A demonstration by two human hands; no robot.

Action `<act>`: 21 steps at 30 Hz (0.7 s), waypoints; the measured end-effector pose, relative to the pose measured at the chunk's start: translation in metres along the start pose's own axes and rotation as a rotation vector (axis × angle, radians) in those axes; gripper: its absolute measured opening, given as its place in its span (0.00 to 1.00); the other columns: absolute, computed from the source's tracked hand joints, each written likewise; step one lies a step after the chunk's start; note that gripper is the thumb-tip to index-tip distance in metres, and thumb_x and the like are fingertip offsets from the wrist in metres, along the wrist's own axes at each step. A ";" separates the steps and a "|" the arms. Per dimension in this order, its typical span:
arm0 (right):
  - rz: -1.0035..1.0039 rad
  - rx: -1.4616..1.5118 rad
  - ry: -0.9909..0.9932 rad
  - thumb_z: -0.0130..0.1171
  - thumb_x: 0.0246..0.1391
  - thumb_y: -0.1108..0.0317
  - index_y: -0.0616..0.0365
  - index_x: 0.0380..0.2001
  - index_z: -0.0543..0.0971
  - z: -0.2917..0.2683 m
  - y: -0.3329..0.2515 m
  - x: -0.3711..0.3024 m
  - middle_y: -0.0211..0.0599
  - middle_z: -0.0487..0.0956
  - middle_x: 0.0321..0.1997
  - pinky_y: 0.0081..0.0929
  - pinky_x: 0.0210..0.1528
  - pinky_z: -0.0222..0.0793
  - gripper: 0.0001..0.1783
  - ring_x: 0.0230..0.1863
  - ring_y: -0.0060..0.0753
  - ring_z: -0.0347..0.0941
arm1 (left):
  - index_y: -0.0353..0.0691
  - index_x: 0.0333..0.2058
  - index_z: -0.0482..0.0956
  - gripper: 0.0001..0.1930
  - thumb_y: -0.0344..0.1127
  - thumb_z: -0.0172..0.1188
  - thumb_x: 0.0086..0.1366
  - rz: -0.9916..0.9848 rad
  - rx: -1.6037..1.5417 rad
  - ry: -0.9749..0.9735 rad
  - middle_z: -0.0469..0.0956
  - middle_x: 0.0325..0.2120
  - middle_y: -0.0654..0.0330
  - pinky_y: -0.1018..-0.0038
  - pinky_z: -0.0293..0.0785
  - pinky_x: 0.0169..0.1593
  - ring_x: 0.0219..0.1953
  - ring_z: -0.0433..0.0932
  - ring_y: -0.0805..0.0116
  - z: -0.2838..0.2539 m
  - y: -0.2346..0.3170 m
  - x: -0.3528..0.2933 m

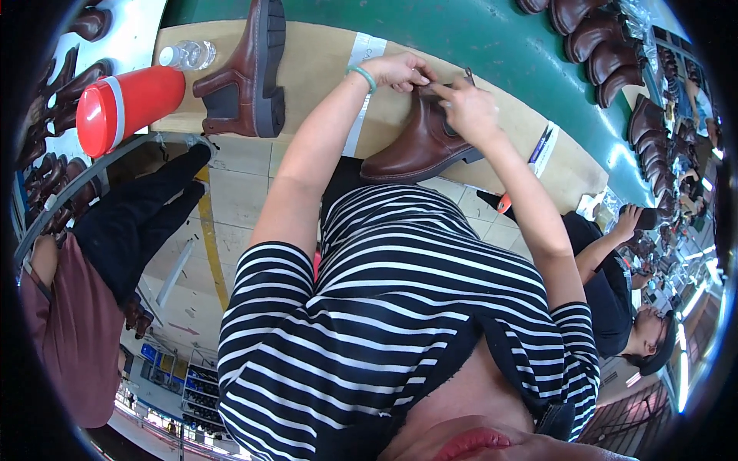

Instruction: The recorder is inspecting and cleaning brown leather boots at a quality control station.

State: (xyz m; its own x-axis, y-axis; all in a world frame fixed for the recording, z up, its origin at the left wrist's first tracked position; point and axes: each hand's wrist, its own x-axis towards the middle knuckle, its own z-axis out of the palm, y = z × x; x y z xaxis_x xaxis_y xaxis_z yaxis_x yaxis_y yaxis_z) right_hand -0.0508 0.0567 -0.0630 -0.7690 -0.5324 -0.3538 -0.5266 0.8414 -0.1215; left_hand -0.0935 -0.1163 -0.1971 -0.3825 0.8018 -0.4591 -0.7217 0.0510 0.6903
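A brown leather ankle boot with a dark side panel lies on the cardboard-covered bench edge, toe toward me. My left hand, a green bangle on its wrist, pinches at the top edge of the boot's shaft. Close by on the right, my right hand is closed around a slim dark tool; only its tip shows above the fingers, so its kind is unclear. The right fingertips meet the same shaft edge beside my left fingers. What lies between the fingertips is too small to make out.
Left on the cardboard lies a second brown boot, beside a red flask and a clear bottle. A knife-like tool lies right of my forearm. Boots line the far right. People stand at both sides.
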 end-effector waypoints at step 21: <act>0.019 0.120 0.059 0.61 0.45 0.66 0.47 0.42 0.80 0.013 0.003 -0.004 0.37 0.75 0.35 0.38 0.36 0.71 0.17 0.35 0.44 0.75 | 0.43 0.43 0.75 0.11 0.27 0.51 0.63 -0.008 0.094 0.033 0.63 0.19 0.75 0.86 0.51 0.19 0.16 0.55 0.86 0.002 -0.001 0.000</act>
State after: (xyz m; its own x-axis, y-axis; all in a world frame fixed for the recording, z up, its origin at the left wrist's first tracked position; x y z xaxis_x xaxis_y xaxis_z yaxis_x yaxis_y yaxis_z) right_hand -0.0446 0.0629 -0.0740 -0.8002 -0.5178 -0.3027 -0.4674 0.8546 -0.2263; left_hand -0.0917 -0.1153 -0.1964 -0.3969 0.7815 -0.4814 -0.6680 0.1138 0.7354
